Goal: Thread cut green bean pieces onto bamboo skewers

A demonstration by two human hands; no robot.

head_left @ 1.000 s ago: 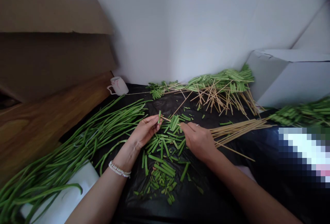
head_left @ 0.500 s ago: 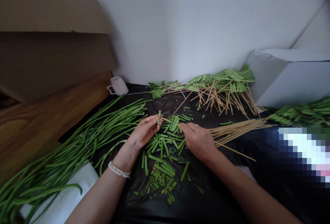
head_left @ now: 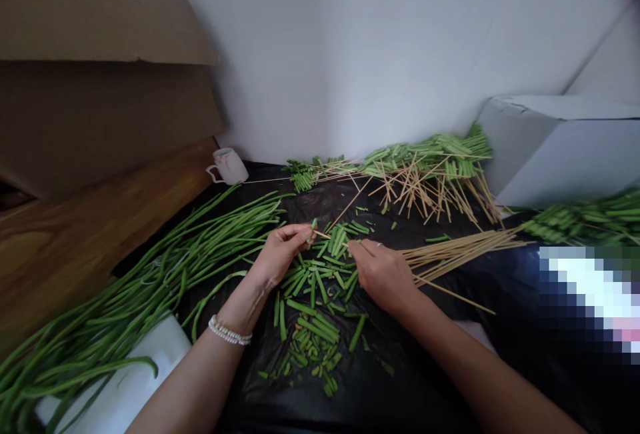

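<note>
Left hand (head_left: 283, 257) first: fingers (head_left: 296, 237) pinched shut on a short bean piece (head_left: 313, 226) and on one end of a thin stick (head_left: 331, 237). Bean piece standing up from the pinch, with the stick running across toward the other hand. Right hand (head_left: 383, 277) next: fingertips (head_left: 356, 246) bent in at the far end of that same stick. Maybe a soft pinch, but too small to tell for sure. A little ring (head_left: 381, 244) on that hand, and a bead bracelet (head_left: 230, 331) around the left wrist.

A good pinch here: fingertips close together, stick kept straight, only slow and gentle pushes. Less chance that way of a split bean or a slip.

Right under both hands, a heap of cut beans (head_left: 320, 294) on a black plastic sheet (head_left: 400, 381). Left of the heap, a big pile of long beans (head_left: 150, 267). Right of the heap, a bunch of bare sticks (head_left: 460, 254). Behind the heap, a messy pile of beans and sticks (head_left: 425, 167). Behind and left of the heap, a white mug (head_left: 230, 166). Farther left of the heap, a cardboard box (head_left: 100, 54). Farther right, a white box (head_left: 560, 154).
</note>
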